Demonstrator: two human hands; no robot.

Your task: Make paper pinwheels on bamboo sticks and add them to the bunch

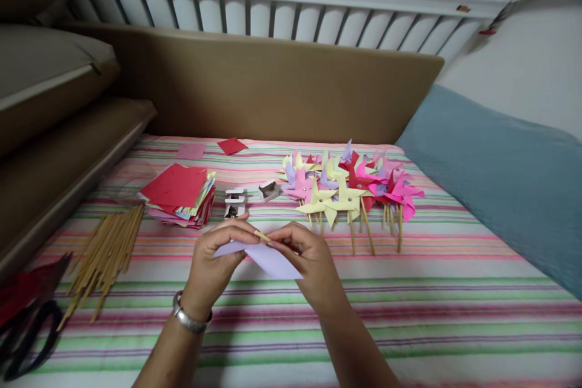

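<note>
Head view: left hand (217, 262) and right hand (310, 262), both closed in a fingertip pinch on a lilac paper (275, 262), held just above the striped bed (454, 291) near its middle. A stick (262, 235) end shows between the fingertips; which hand grips it cannot be told. Behind the hands lie small metal pieces (235, 202); right of these, pinwheels (350, 185); left, a stack of squares (179, 194) and loose sticks (111, 248). Scissors (25, 327) at far left. Bracelet (191, 315) on the left wrist.
</note>
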